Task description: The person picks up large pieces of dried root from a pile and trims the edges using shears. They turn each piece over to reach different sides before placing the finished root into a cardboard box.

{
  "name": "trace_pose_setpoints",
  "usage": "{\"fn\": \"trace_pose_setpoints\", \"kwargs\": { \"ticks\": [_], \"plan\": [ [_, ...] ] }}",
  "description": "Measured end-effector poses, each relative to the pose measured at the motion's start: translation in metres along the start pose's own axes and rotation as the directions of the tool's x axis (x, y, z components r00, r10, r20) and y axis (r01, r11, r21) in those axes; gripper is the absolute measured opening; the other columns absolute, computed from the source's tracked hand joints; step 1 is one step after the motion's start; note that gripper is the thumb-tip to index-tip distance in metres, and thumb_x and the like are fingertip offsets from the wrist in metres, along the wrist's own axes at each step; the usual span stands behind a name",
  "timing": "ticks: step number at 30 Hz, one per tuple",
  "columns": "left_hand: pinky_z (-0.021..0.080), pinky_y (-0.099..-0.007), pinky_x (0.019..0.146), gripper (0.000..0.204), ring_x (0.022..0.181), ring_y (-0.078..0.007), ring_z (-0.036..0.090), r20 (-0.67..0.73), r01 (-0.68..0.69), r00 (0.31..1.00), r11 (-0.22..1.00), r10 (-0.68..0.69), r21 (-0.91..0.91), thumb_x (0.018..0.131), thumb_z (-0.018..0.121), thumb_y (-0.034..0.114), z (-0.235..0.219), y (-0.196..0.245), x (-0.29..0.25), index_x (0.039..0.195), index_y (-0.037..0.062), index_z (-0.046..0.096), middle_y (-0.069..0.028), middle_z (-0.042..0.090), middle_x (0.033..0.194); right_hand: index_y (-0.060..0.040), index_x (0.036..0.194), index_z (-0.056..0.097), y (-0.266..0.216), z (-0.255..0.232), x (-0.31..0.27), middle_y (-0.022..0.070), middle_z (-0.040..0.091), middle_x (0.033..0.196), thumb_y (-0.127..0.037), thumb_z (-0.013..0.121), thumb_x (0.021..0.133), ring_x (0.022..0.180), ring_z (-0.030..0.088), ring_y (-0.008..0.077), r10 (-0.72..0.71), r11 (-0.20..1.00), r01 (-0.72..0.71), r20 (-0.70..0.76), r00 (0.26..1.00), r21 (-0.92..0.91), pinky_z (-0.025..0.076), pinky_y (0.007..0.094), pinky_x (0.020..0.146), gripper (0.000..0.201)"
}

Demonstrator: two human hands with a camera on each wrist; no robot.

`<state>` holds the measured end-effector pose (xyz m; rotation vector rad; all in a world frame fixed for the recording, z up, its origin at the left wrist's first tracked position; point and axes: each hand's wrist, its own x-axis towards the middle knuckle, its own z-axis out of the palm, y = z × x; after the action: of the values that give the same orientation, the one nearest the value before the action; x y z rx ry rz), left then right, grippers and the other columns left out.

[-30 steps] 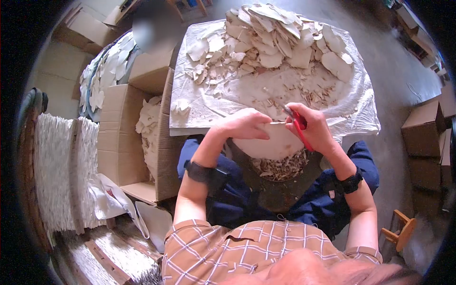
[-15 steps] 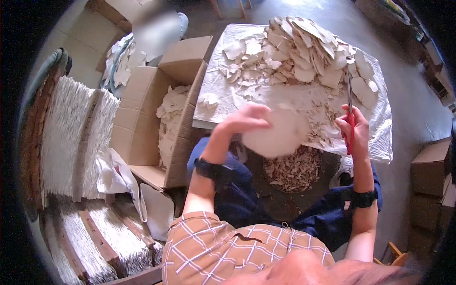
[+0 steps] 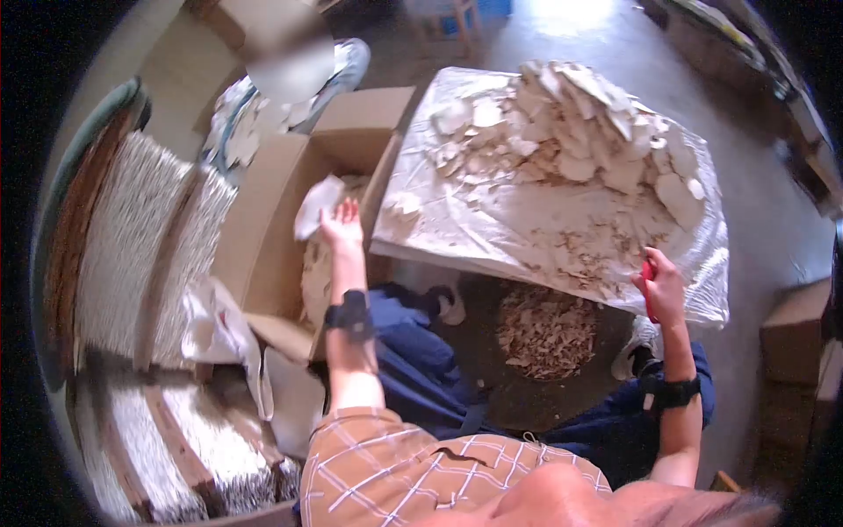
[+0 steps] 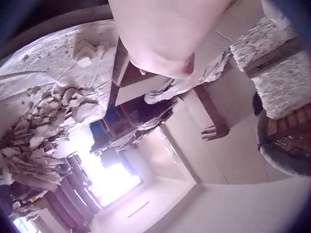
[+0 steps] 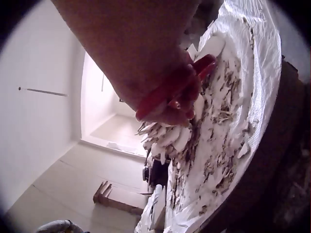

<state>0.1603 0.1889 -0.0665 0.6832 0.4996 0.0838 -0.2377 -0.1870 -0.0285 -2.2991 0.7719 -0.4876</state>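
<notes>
My left hand reaches over the open cardboard box with its fingers extended. At their tips is a flat, pale, thin piece, above similar pieces inside the box. The left wrist view shows mostly the arm, and the fingers are hidden there. My right hand grips red-handled scissors at the near right of the covered table; the red handles also show in the right wrist view.
A heap of pale flakes lies on the table, with brown scraps nearer me. Between my feet sits a round container of trimmings. Tall stacks of white sheets stand left of the box. More cartons are at the right.
My left hand has swung left from the table's front edge to the box with the pale piece. My right hand has drawn the scissors back slightly nearer me after parting from the piece.
</notes>
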Motion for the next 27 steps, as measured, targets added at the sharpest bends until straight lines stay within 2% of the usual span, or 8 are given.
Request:
{"fn": "trace_pose_setpoints", "kwargs": {
  "ticks": [2,4,7,13,16,18,20,27],
  "plan": [
    [0.050,-0.0414,0.075,0.043,0.084,-0.0236,0.054,-0.024,0.125,0.992,0.986,-0.123,0.114,0.084,0.047,0.035,0.016,-0.012,-0.032,0.108,0.0001,0.038,-0.0108,0.050,0.094,-0.0072,0.099,0.056,-0.003,-0.002,0.004,0.0165,0.061,0.082,-0.011,0.064,0.063,0.076,0.060,0.0311,0.005,0.997,-0.005,0.004,1.000,-0.082,0.046,0.0350,0.065,0.037],
    [0.049,-0.0413,0.075,0.041,0.088,-0.0231,0.054,0.254,0.192,0.933,0.948,-0.256,0.252,0.085,0.047,0.033,0.022,-0.034,-0.042,0.110,0.0020,0.039,-0.0102,0.051,0.096,-0.0090,0.097,0.057,-0.009,-0.003,0.008,0.0158,0.061,0.082,-0.013,0.061,0.067,0.077,0.059,0.0330,0.066,0.989,-0.064,0.009,0.998,-0.136,0.046,0.0371,0.066,0.030],
    [0.046,-0.0386,0.077,0.029,0.091,-0.0224,0.054,0.451,0.253,0.779,0.877,-0.435,0.409,0.085,0.049,0.025,0.042,-0.070,-0.065,0.108,0.0069,0.046,-0.0071,0.055,0.099,-0.0106,0.095,0.058,0.002,0.002,0.011,0.0155,0.061,0.081,-0.015,0.057,0.070,0.076,0.059,0.0334,-0.013,0.987,0.013,0.004,1.000,-0.158,0.046,0.0389,0.066,0.025],
    [0.044,-0.0373,0.082,0.024,0.095,-0.0218,0.054,0.519,0.331,0.602,0.781,-0.607,0.530,0.085,0.049,0.017,0.108,-0.124,-0.156,0.108,0.0075,0.050,-0.0074,0.057,0.104,-0.0108,0.090,0.059,0.007,-0.019,0.018,0.0149,0.061,0.078,-0.018,0.057,0.071,0.076,0.059,0.0320,0.053,0.900,0.018,0.150,0.987,-0.435,0.045,0.0408,0.067,0.021],
    [0.045,-0.0366,0.080,0.024,0.094,-0.0221,0.055,0.555,0.365,0.587,0.805,-0.589,0.468,0.086,0.049,0.017,0.131,-0.157,-0.187,0.108,0.0077,0.050,-0.0074,0.056,0.105,-0.0106,0.089,0.058,0.015,-0.031,0.030,0.0146,0.060,0.077,-0.020,0.057,0.071,0.075,0.058,0.0319,0.091,0.859,0.029,0.207,0.974,-0.511,0.045,0.0411,0.066,0.020],
    [0.047,-0.0362,0.078,0.024,0.093,-0.0221,0.056,0.548,0.408,0.547,0.773,-0.633,0.487,0.086,0.048,0.018,0.136,-0.178,-0.200,0.108,0.0082,0.050,-0.0068,0.057,0.105,-0.0105,0.090,0.058,0.035,-0.032,0.037,0.0146,0.060,0.080,-0.020,0.057,0.072,0.077,0.058,0.0314,0.030,0.869,0.074,0.202,0.979,-0.490,0.045,0.0407,0.066,0.020],
    [0.045,-0.0359,0.077,0.031,0.091,-0.0202,0.055,0.541,0.402,0.432,0.691,-0.722,0.601,0.085,0.048,0.021,0.138,-0.194,-0.207,0.113,0.0086,0.046,-0.0046,0.056,0.105,-0.0132,0.093,0.057,0.069,-0.027,0.040,0.0132,0.060,0.083,-0.016,0.057,0.072,0.080,0.058,0.0297,-0.111,0.892,0.169,0.159,0.981,-0.420,0.046,0.0395,0.067,0.021],
    [0.046,-0.0339,0.076,0.029,0.086,-0.0193,0.056,0.523,0.310,0.408,0.653,-0.748,0.692,0.085,0.046,0.020,0.140,-0.209,-0.220,0.113,0.0102,0.047,-0.0036,0.056,0.105,-0.0175,0.100,0.058,0.104,-0.038,0.039,0.0137,0.057,0.089,-0.018,0.059,0.071,0.082,0.057,0.0298,0.060,0.842,0.106,0.287,0.956,-0.528,0.046,0.0384,0.070,0.030]
  ]
}}
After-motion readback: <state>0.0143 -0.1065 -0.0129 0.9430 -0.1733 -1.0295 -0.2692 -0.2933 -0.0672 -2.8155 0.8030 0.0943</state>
